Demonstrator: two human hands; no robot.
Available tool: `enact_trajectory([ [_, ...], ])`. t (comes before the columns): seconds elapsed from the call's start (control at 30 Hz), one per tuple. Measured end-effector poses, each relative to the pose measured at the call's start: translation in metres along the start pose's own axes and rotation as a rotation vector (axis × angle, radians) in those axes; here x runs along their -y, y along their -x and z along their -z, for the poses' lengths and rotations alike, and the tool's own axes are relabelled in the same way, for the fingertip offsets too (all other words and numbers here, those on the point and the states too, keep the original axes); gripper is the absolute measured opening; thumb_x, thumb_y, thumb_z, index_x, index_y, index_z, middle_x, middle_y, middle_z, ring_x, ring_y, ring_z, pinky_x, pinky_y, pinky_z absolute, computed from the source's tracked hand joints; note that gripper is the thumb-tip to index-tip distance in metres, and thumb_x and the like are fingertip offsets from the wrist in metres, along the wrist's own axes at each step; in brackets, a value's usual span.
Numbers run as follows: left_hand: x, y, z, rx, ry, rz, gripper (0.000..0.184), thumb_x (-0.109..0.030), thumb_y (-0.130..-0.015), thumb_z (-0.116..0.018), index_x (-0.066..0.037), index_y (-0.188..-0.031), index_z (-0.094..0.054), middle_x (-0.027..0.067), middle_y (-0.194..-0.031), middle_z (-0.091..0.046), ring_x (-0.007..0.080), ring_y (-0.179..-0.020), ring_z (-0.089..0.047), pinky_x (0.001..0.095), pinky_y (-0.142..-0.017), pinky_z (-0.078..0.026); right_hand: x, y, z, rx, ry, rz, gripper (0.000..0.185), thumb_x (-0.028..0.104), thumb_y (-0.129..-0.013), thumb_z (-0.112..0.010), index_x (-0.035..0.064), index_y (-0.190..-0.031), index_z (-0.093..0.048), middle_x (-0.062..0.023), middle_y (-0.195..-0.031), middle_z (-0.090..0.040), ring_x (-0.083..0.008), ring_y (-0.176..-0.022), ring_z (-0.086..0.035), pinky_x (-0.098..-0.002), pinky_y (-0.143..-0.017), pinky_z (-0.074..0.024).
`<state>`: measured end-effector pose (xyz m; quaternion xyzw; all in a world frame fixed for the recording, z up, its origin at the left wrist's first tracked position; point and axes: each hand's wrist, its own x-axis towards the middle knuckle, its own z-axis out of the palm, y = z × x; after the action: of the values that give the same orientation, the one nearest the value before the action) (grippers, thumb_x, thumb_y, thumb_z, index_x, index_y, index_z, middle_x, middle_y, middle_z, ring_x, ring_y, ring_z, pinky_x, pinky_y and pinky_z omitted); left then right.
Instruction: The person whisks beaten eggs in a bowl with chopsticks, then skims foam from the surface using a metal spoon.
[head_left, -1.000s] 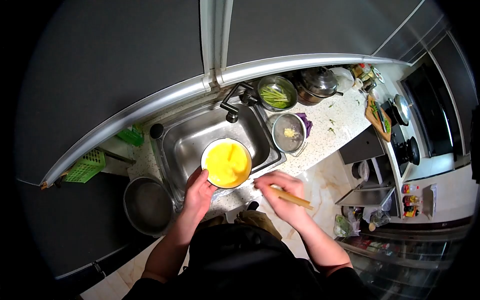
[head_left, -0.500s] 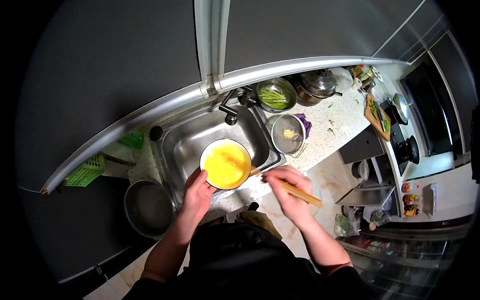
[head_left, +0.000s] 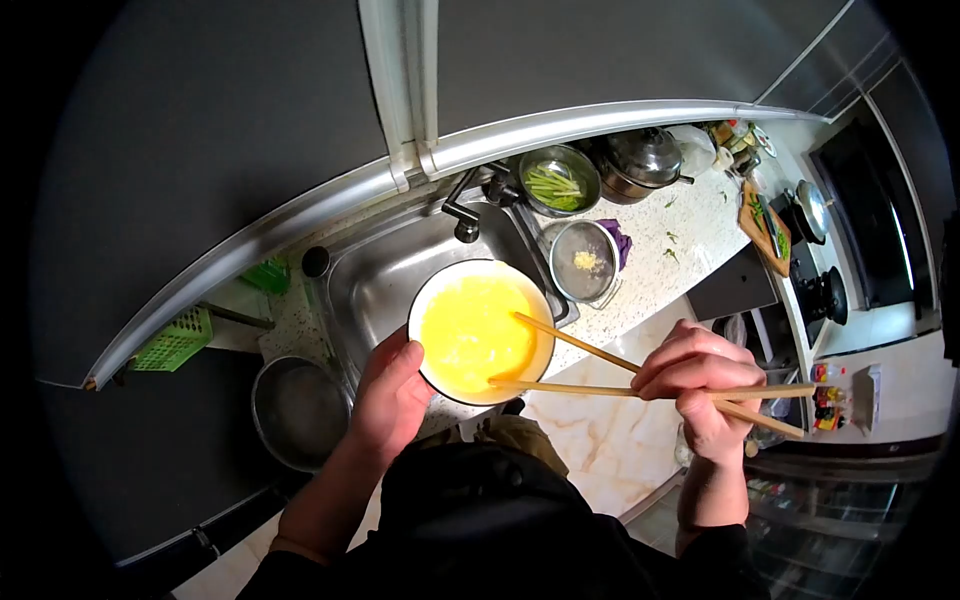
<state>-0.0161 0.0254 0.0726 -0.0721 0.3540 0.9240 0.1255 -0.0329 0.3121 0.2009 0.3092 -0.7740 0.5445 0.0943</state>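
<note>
A white bowl [head_left: 424,300] with a dark rim holds yellow beaten egg [head_left: 470,335] above the front of the sink. My left hand [head_left: 388,392] grips the bowl at its left side, thumb on the rim. In my right hand [head_left: 700,380] is a pair of wooden chopsticks [head_left: 585,346], crossed and spread apart, with both tips in the egg. The right hand is off to the right of the bowl, fingers wrapped around the chopsticks.
Under the bowl lies the steel sink [head_left: 375,285] with a dark faucet [head_left: 463,220]. A bowl of green vegetable pieces [head_left: 553,185], a sieve with minced bits [head_left: 583,262] and a lidded pot [head_left: 640,165] stand right. A dark pan [head_left: 300,415] sits left; a cutting board [head_left: 757,222] lies far right.
The bowl has come up closer to the camera and appears larger. My right hand has moved right and up, and the chopsticks, together before, are now spread apart.
</note>
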Motion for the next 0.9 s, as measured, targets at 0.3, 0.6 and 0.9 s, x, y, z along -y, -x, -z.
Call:
enact_trajectory([
  [0.3, -0.008, 0.009, -0.037, 0.110, -0.055, 0.049, 0.061, -0.024, -0.090, -0.063, 0.005, -0.142, -0.044, 0.0145, -0.138, -0.055, 0.0248, -0.131, -0.050, 0.0393, -0.113, -0.034, 0.006, 0.007, 0.004, 0.068, 0.093, 0.071, 0.014, 0.006, -0.072, -0.081, -0.0025, -0.080, -0.074, -0.0128, -0.087, -0.070, -0.0208, -0.067, -0.067, -0.0276, -0.058, -0.0525],
  [0.6, -0.006, 0.016, -0.053, 0.178, -0.120, 0.132, 0.073, -0.034, -0.087, -0.071, 0.005, -0.142, -0.042, 0.0138, -0.137, -0.056, 0.0238, -0.129, -0.051, 0.0380, -0.111, -0.035, -0.021, 0.040, -0.026, -0.537, -0.425, -0.256, 0.013, -0.005, -0.089, -0.054, -0.0098, -0.097, -0.064, -0.0165, -0.074, -0.061, -0.0167, -0.046, -0.058, -0.0250, -0.042, -0.0473],
  [0.9, 0.004, 0.019, -0.051, 0.164, -0.093, 0.104, 0.071, -0.033, -0.088, -0.070, 0.005, -0.142, -0.043, 0.0138, -0.137, -0.056, 0.0238, -0.129, -0.051, 0.0384, -0.112, -0.035, -0.021, 0.038, -0.010, -0.704, -0.607, -0.278, 0.016, 0.000, -0.092, -0.051, -0.0063, -0.104, -0.060, -0.0127, -0.069, -0.056, -0.0125, -0.039, -0.045, -0.0233, -0.036, -0.0370],
])
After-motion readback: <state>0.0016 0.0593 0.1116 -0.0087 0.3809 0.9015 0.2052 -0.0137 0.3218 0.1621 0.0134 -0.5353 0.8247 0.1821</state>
